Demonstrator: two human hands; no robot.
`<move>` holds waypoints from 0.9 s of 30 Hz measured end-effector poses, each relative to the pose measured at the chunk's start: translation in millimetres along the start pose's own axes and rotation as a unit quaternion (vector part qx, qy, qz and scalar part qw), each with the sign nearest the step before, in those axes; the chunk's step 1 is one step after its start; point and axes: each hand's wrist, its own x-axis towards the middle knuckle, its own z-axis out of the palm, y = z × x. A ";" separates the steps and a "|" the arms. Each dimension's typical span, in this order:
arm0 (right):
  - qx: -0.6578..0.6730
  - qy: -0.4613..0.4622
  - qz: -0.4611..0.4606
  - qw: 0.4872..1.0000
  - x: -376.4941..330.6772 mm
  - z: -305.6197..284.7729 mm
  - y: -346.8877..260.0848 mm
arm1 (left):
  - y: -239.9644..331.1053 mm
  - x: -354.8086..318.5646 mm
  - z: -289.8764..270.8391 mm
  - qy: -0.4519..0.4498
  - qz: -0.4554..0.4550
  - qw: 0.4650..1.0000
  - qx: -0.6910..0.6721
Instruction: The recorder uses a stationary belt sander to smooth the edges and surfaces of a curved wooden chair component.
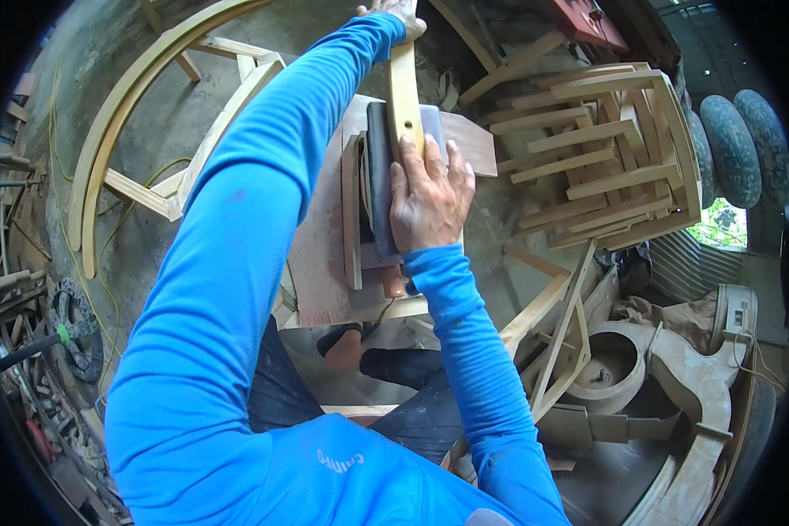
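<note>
A narrow, slightly curved wooden bar (pixel 404 92) with a small dark hole runs away from me over a machine with a grey belt (pixel 380 180) that looks like an upturned belt sander. At the far end, my left hand (pixel 401 16) is closed round the bar, partly cut off by the upper edge. My right hand (pixel 431 191) grips the near end, fingers pressed on the wood above the belt. The machine sits on a low wooden stand with a reddish-brown board (pixel 320 272) as its top. Where the bar meets the belt is mostly hidden.
Curved wooden frames (pixel 118 114) stand on the left, with a yellow cord (pixel 57 149) along the floor. Slatted wooden frames (pixel 605 158) are stacked on the right. Nearer, a pale blower-like housing (pixel 609 359) sits beside a wooden frame. Scrap wood lines the far left.
</note>
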 end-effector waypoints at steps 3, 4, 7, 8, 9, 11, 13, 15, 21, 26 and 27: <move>0.002 0.003 -0.007 1.000 4.2 3.1 -7.6 | -39.7 44.2 26.0 0.028 0.034 0.999 0.012; 0.025 0.011 -0.028 0.999 7.4 2.1 -30.2 | -75.4 61.4 5.4 0.082 0.006 0.988 0.132; -0.010 0.007 -0.024 1.000 -17.9 -6.1 -7.3 | -40.9 29.7 30.2 0.068 -0.001 0.991 0.116; -0.014 0.005 -0.032 0.999 -29.2 -12.2 -4.0 | -37.4 17.6 33.0 0.063 -0.005 0.990 0.125; -0.015 0.004 -0.036 0.999 -42.0 -19.4 -0.8 | -28.4 0.9 31.4 0.056 -0.009 0.990 0.127; -0.028 0.004 -0.032 0.999 -73.7 -37.0 11.8 | -10.5 -38.8 36.7 0.048 -0.017 0.989 0.139; 0.000 -0.025 -0.032 0.999 -108.2 -59.1 13.2 | -3.7 -81.7 37.7 0.047 -0.032 0.987 0.153; -0.004 -0.020 -0.032 0.999 -144.5 -88.4 11.6 | 6.9 -129.5 44.3 0.055 -0.021 0.985 0.163; 0.081 -0.087 -0.022 0.993 -275.1 -164.6 4.5 | 44.3 -288.0 74.4 0.024 0.023 0.976 0.216; 0.089 -0.094 -0.005 0.992 -322.3 -190.7 -1.8 | 49.1 -338.0 82.6 0.012 0.015 0.983 0.181; 0.084 -0.100 -0.005 0.991 -316.7 -190.4 -4.1 | 46.3 -332.6 81.2 0.028 0.023 0.986 0.161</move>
